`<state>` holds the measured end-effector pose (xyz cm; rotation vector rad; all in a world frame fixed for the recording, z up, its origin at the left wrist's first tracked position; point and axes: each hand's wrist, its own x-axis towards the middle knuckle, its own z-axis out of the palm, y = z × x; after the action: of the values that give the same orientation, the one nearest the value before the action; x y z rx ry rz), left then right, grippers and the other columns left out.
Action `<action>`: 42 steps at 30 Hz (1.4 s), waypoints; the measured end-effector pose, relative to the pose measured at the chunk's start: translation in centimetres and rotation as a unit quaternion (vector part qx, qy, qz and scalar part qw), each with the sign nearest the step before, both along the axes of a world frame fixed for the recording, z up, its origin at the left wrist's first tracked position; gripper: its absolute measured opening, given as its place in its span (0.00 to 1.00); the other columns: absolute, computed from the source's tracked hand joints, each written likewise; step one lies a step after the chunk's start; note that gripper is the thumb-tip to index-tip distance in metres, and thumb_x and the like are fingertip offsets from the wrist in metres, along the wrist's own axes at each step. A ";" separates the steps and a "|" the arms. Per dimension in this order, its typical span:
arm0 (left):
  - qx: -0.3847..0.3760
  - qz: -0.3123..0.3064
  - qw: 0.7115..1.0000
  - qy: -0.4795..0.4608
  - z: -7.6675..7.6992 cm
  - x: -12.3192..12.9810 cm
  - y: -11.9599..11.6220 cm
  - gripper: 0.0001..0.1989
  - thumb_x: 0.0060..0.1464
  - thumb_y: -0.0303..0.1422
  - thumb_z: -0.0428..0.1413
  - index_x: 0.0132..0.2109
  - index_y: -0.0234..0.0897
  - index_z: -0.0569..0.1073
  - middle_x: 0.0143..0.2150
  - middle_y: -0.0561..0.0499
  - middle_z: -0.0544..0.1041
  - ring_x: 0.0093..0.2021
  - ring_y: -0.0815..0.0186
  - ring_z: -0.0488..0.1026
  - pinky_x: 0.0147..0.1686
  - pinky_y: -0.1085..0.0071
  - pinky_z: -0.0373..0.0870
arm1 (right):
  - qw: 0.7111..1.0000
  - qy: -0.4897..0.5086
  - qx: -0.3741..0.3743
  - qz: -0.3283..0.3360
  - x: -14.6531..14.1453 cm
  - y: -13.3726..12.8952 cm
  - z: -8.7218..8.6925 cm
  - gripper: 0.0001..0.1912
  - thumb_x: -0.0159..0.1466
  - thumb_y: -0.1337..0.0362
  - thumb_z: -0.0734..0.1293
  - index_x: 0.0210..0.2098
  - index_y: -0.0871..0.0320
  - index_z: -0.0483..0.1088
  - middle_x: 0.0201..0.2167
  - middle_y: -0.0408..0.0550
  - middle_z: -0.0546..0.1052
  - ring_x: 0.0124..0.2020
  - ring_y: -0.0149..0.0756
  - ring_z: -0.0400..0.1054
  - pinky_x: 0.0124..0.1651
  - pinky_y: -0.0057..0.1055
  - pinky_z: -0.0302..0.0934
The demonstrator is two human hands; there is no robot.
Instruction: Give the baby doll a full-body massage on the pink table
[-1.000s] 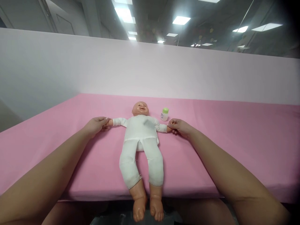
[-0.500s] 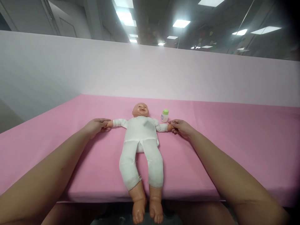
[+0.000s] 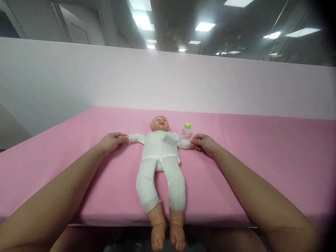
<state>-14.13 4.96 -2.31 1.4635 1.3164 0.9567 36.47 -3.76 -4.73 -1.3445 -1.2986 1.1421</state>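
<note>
A baby doll (image 3: 160, 150) in a white top and white trousers lies on its back, head away from me and bare feet past the table's front edge. Its arms are stretched out to both sides. My left hand (image 3: 114, 141) is closed on the doll's hand at the left. On the other side, my right hand (image 3: 204, 143) pinches the doll's other hand between thumb and fingers. A small bottle (image 3: 186, 131) with a green cap stands upright just beyond the doll's arm, near my right hand.
The table has a pink cover (image 3: 262, 157). Behind it rises a pale wall panel (image 3: 168, 78), with glass and ceiling lights above. My legs are under the front edge.
The whole view has shifted slightly, so things sit a little further right. Both hands still hold the doll's hands, with the fingers of my left hand wrapped further over.
</note>
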 end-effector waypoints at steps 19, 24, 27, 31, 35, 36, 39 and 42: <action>-0.037 -0.045 0.997 -0.049 0.1 -0.8 0.3 0.34 0.36 0.45 0.76 0.51 0.35 0.82 0.52 0.38 0.82 0.50 0.52 0.80 0.53 0.62 0.77 | 0.994 0.090 -0.038 0.037 0.9 -0.2 0.1 0.18 0.57 0.62 0.80 0.44 0.60 0.77 0.37 0.53 0.79 0.31 0.34 0.71 0.37 0.32 0.72; -0.013 -0.036 0.999 0.009 0.0 -0.6 0.2 0.31 0.39 0.49 0.74 0.48 0.36 0.83 0.44 0.41 0.84 0.44 0.56 0.80 0.47 0.65 0.77 | 0.997 0.042 -0.034 0.057 0.7 -0.4 0.3 0.20 0.53 0.60 0.83 0.38 0.59 0.74 0.34 0.50 0.79 0.30 0.33 0.71 0.34 0.31 0.68; -0.008 -0.030 0.999 0.025 0.1 -0.3 0.1 0.29 0.41 0.50 0.73 0.46 0.36 0.83 0.41 0.43 0.84 0.43 0.58 0.80 0.46 0.66 0.77 | 0.998 0.012 -0.033 0.052 0.4 -0.3 0.2 0.20 0.54 0.56 0.82 0.35 0.58 0.71 0.32 0.50 0.80 0.27 0.32 0.69 0.30 0.29 0.64; -0.024 -0.009 1.000 -0.013 0.0 -0.2 0.1 0.27 0.41 0.50 0.72 0.44 0.36 0.83 0.42 0.42 0.84 0.41 0.58 0.81 0.45 0.66 0.78 | 0.999 -0.010 -0.025 0.027 0.1 0.0 -0.1 0.20 0.60 0.49 0.77 0.34 0.57 0.71 0.30 0.49 0.79 0.25 0.30 0.66 0.28 0.27 0.63; -0.035 0.027 0.998 -0.055 0.0 0.1 0.1 0.22 0.44 0.46 0.70 0.42 0.36 0.83 0.41 0.40 0.84 0.40 0.56 0.82 0.45 0.64 0.80 | 0.999 -0.022 -0.024 -0.003 0.1 0.1 -0.3 0.18 0.66 0.48 0.71 0.35 0.58 0.73 0.27 0.49 0.76 0.24 0.31 0.65 0.25 0.28 0.64; -0.036 0.035 0.997 -0.059 0.0 0.2 0.1 0.21 0.44 0.45 0.70 0.42 0.35 0.83 0.41 0.40 0.84 0.40 0.56 0.82 0.45 0.64 0.80 | 0.999 -0.022 -0.027 -0.007 0.1 0.1 -0.3 0.17 0.67 0.50 0.70 0.36 0.58 0.74 0.28 0.50 0.76 0.24 0.31 0.66 0.25 0.28 0.64; -0.039 0.040 0.996 -0.064 0.4 0.4 -0.2 0.20 0.42 0.44 0.70 0.40 0.35 0.83 0.41 0.40 0.84 0.41 0.55 0.82 0.46 0.63 0.80 | 0.999 0.006 -0.038 -0.002 0.2 0.0 -0.1 0.12 0.68 0.56 0.70 0.41 0.59 0.76 0.31 0.52 0.78 0.26 0.32 0.68 0.27 0.28 0.66; -0.031 0.019 0.998 -0.041 0.8 0.7 -0.6 0.20 0.41 0.42 0.71 0.40 0.36 0.83 0.40 0.42 0.84 0.42 0.56 0.80 0.46 0.64 0.79 | 0.998 0.046 -0.039 0.033 0.4 -0.2 0.2 0.12 0.66 0.59 0.72 0.46 0.59 0.77 0.34 0.52 0.79 0.28 0.32 0.69 0.31 0.28 0.68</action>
<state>-13.48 4.31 -1.51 1.3427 1.3056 0.9815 36.91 -4.01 -4.57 -1.2982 -1.2520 1.2978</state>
